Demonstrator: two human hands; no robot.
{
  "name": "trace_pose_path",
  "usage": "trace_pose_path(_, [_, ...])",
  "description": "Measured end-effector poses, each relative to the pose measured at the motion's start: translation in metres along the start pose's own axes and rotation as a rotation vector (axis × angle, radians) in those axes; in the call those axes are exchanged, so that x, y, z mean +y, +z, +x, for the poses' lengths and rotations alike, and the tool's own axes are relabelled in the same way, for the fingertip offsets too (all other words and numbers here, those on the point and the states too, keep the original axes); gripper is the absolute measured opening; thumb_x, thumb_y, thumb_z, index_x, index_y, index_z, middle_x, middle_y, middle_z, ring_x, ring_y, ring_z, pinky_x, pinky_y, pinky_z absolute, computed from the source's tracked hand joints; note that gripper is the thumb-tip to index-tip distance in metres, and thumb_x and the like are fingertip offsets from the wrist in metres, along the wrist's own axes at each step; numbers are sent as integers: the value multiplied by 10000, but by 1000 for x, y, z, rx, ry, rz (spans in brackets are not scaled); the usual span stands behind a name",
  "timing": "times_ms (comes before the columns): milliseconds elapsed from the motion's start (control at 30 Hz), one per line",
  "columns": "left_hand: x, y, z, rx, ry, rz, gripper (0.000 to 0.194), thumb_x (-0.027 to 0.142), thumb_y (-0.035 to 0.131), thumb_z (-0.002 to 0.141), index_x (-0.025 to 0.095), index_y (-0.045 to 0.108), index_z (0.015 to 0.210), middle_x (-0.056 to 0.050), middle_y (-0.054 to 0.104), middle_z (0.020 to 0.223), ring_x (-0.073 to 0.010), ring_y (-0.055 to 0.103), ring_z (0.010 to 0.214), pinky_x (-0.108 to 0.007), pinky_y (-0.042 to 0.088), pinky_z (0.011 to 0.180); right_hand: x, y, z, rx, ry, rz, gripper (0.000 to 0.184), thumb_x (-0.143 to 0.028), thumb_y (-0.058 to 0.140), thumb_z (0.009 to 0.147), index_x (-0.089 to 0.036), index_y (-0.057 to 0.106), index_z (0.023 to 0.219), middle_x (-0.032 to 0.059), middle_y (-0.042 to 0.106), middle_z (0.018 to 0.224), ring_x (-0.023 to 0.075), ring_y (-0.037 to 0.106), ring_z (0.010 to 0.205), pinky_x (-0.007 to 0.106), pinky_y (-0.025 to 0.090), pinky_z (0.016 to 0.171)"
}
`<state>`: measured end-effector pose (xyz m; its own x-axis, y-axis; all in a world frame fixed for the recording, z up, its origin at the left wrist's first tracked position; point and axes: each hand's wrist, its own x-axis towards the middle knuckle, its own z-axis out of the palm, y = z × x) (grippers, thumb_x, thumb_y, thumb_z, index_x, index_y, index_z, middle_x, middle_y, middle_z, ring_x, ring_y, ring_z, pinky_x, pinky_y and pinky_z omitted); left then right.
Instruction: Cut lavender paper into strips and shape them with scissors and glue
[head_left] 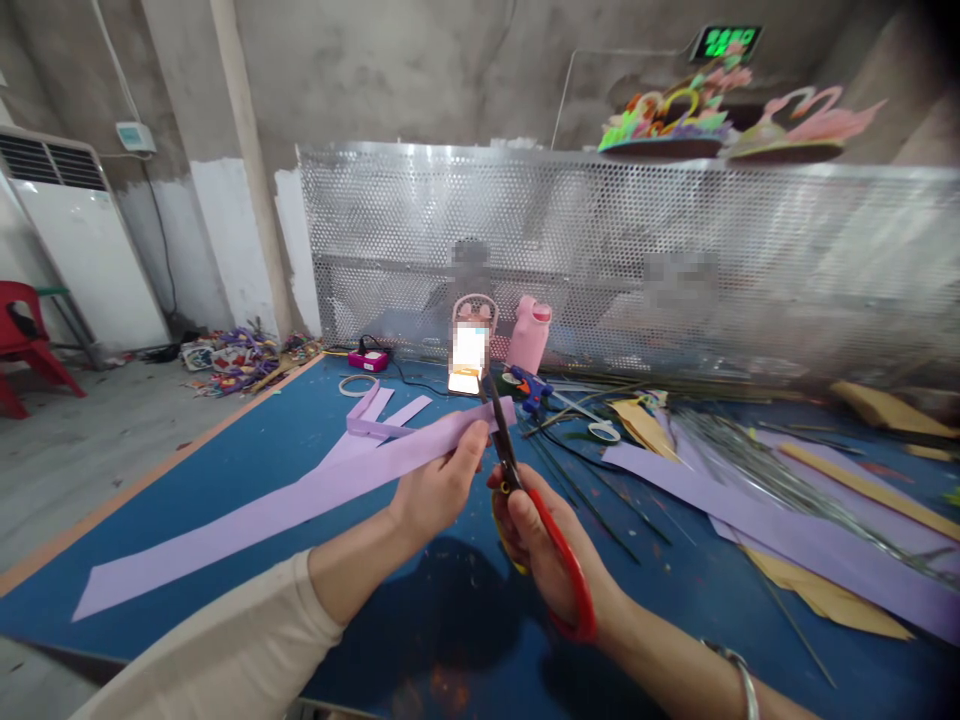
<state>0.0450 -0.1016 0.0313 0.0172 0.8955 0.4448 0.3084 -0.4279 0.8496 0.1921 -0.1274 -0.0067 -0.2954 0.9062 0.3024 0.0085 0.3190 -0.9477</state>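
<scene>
A long lilac paper strip (292,505) runs from the lower left up to the middle, and my left hand (437,487) pinches it near its far end. My right hand (551,540) grips scissors (510,455) with red and yellow handles. The dark blades point up and away, crossing the strip's end just right of my left fingertips. Whether the paper has been cut there I cannot tell. Behind my left hand lie narrower lilac strips (375,425), one of them folded over.
A lit phone (469,360) stands upright beside a pink bottle (529,335) at the blue table's (225,440) back. A blue glue gun (532,390), tape roll (358,385) and magenta box (368,358) lie nearby. More lilac paper (787,530) and wires (780,470) cover the right side.
</scene>
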Motion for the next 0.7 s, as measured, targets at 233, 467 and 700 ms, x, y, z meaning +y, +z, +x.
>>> trace_pose_path(233, [-4, 0, -2, 13, -48, -66, 432, 514, 401, 899, 204, 512, 620, 31, 476, 545, -126, 485, 548, -252, 395, 592, 0, 0, 1, -13, 34, 87, 396, -592, 456, 892, -215, 477, 1012, -68, 321, 650, 78, 255, 487, 205, 214, 395])
trace_pose_path(467, [2, -2, 1, -23, -86, -17, 468, 496, 362, 913, 198, 428, 558, 43, 425, 504, -112, 455, 529, -251, 375, 613, -6, 3, 2, 23, 56, 74, 453, -635, 503, 842, -199, 496, 966, -65, 354, 640, 77, 275, 469, 217, 237, 397])
trace_pose_path(700, [-1, -1, 1, 15, -107, -14, 464, 520, 368, 904, 198, 459, 582, 34, 443, 517, -122, 463, 537, -254, 381, 589, -9, 0, 1, -27, 28, -8, 442, -623, 445, 878, -207, 474, 1024, -55, 360, 676, 91, 282, 510, 223, 285, 450])
